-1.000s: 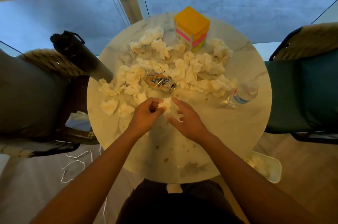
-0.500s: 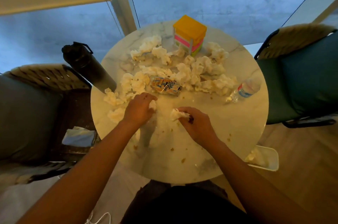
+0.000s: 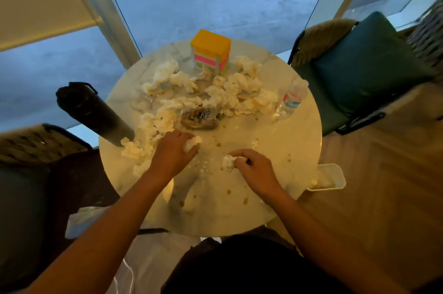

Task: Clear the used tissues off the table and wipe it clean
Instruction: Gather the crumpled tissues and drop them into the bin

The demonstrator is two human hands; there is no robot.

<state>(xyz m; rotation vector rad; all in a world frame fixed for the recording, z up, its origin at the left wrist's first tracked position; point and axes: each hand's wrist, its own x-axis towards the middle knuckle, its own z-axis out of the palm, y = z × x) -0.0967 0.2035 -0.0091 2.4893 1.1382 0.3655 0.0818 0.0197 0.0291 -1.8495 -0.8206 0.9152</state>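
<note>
Both hands have drawn apart since a sec ago, when they met over one wad at the table's middle; each now has its own piece. Right hand (image 3: 257, 170), on the near side of the round marble table (image 3: 282, 149), curls its fingers round a small crumpled tissue (image 3: 228, 161), pressed to the tabletop among brown crumbs (image 3: 229, 191) and spots. Left hand (image 3: 171, 154), just left of it and a bit farther in, grips another tissue wad (image 3: 193, 143) w/ fingers bent over it.

Beyond the left hand lies a snack wrapper (image 3: 200, 117), approx. table centre. Used tissues (image 3: 230, 92) heap round and behind the wrapper, running from the left edge of the table to its far right. A clear water bottle (image 3: 291, 99) stands at the table's right edge, a dark flask (image 3: 94, 114) at its left edge, tilted by the lens. Farthest in, at the table's back edge, a yellow-topped sticky-note block (image 3: 211, 52).

Off the table's near-right rim sits a white bin (image 3: 335, 175) on the floor w/ some tissue inside. Green chair (image 3: 354, 78) right of the table.
</note>
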